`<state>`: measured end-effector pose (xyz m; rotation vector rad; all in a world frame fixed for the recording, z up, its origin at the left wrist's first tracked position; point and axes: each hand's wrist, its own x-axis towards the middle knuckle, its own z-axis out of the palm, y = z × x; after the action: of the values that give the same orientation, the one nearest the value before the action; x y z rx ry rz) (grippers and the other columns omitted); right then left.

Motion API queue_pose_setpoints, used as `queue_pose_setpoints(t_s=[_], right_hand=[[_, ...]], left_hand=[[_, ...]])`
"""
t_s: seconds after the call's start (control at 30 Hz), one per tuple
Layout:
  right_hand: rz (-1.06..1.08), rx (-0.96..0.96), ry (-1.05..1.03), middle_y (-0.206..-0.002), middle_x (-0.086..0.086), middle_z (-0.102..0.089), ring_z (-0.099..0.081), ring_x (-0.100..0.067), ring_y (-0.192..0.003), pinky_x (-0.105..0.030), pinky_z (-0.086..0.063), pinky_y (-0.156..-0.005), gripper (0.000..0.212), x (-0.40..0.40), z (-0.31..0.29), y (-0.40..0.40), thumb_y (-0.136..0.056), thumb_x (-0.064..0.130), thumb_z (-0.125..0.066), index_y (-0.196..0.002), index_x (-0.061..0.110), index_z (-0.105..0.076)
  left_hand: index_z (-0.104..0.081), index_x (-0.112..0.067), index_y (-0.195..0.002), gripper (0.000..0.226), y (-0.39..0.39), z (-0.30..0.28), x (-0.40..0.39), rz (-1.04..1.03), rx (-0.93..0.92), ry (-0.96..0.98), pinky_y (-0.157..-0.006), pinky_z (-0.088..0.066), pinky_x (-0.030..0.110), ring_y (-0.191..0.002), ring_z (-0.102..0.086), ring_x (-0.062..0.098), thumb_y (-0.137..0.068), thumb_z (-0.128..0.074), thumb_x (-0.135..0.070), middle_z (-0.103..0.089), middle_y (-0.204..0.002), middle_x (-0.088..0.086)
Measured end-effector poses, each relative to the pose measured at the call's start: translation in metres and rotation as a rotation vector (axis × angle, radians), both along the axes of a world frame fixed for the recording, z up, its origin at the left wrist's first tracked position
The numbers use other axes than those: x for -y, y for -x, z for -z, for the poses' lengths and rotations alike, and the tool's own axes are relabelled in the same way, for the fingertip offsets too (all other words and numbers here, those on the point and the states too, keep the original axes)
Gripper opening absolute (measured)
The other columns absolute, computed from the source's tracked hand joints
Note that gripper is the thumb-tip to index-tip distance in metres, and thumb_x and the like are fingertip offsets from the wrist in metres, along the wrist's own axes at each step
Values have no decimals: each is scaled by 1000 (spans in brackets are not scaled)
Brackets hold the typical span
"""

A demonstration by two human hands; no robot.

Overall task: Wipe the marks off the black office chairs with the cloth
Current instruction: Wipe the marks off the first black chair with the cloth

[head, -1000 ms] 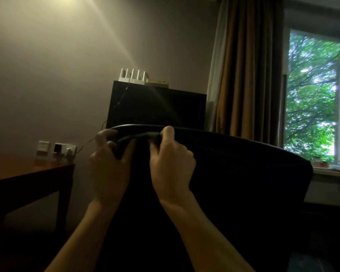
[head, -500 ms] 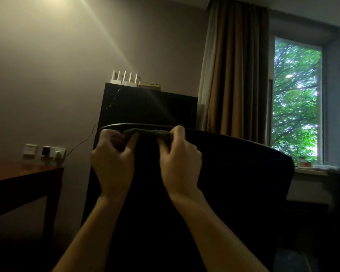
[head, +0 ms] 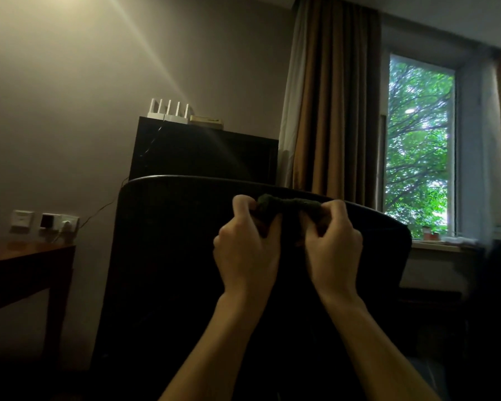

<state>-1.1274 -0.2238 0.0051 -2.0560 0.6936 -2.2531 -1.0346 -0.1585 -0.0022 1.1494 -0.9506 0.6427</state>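
Note:
The back of a black office chair [head: 171,256] fills the middle of the view, its curved top rim running from left to right. A dark green cloth [head: 288,204] lies bunched along that rim, right of its middle. My left hand [head: 248,250] pinches the cloth's left end with curled fingers. My right hand [head: 331,244] grips its right end the same way. Both hands press the cloth against the rim. The chair's seat and base are hidden in the dark below.
A brown wooden table [head: 21,264] stands at the left under wall sockets [head: 45,221]. Behind the chair is a black cabinet [head: 203,151] with a white router [head: 168,112] on top. Brown curtains [head: 330,96] and a bright window [head: 420,146] are at the right.
Both hands have slid the cloth rightward along the chair's top rim, from its left corner toward the middle. The view has turned so the chair sits further right.

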Motion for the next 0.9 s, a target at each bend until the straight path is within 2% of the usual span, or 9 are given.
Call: queue_pose_setpoints(t_s=[0.13, 0.27, 0.4, 0.47, 0.53, 0.6, 0.67, 0.77, 0.9], right_hand=[[-69, 36, 18, -71, 19, -56, -59, 12, -68, -3, -41, -59, 16, 13, 1, 21, -89, 20, -69, -95, 19, -54], [-70, 109, 61, -70, 21, -53, -55, 15, -61, -1, -38, -58, 21, 17, -13, 33, -88, 26, -70, -94, 20, -50], [-31, 168, -4, -68, 21, -51, -46, 13, -59, -3, -36, -57, 22, 37, -14, 56, -88, 27, -69, -94, 21, -49], [-21, 173, -37, -69, 20, -50, -46, 11, -61, -9, -35, -56, 22, 50, -8, 70, -88, 30, -68, -95, 20, -50], [-18, 182, -67, -70, 18, -52, -48, 8, -63, -19, -32, -56, 22, 63, -3, 83, -89, 33, -67, -96, 21, -50], [-24, 196, -103, -73, 16, -55, -52, 2, -66, -28, -37, -61, 23, 75, -1, 96, -90, 37, -66, -96, 22, -50], [-16, 214, -122, -75, 17, -54, -53, 0, -67, -26, -39, -60, 25, 85, 1, 108, -90, 39, -66, -96, 22, -49], [-12, 243, -155, -76, 19, -53, -51, 2, -67, -12, -35, -57, 25, 95, 10, 117, -91, 39, -65, -98, 20, -49], [-53, 289, -199, -75, 15, -54, -54, 6, -64, -19, -37, -58, 22, 96, 26, 115, -93, 36, -62, -95, 19, -48]], left_hand=[[-35, -37, -94, 33, 21, -1, 14, -12, 134, -15, -53, -38, 1, -51, -45, -14, -89, -67, -40, -40, -62, -25], [-43, -29, -102, 27, 40, -17, 23, -18, 177, -3, -44, -29, 5, -48, -38, -13, -91, -66, -36, -38, -62, -25], [-45, -25, -116, 33, 63, -19, 37, -47, 257, -73, -47, -21, 6, -47, -34, -10, -92, -63, -38, -38, -61, -22], [-42, -25, -121, 34, 74, -17, 47, -46, 292, -121, -49, -27, 9, -50, -40, -4, -95, -59, -39, -50, -68, -17], [-38, -25, -123, 36, 85, -16, 57, -23, 310, -145, -53, -39, 16, -57, -51, 1, -96, -58, -37, -60, -75, -11], [-37, -24, -125, 37, 97, -15, 68, -12, 325, -153, -59, -52, 25, -63, -62, 9, -96, -57, -35, -66, -79, -5], [-40, -22, -125, 35, 110, -15, 78, -13, 334, -157, -67, -58, 36, -69, -67, 16, -97, -57, -32, -69, -82, -1], [-48, -21, -120, 27, 122, -10, 89, -2, 298, -200, -66, -58, 38, -71, -67, 18, -97, -58, -29, -67, -82, 0], [-50, -26, -106, 14, 122, 2, 93, -13, 283, -223, -57, -57, 34, -64, -62, 13, -95, -59, -28, -61, -74, -5]])
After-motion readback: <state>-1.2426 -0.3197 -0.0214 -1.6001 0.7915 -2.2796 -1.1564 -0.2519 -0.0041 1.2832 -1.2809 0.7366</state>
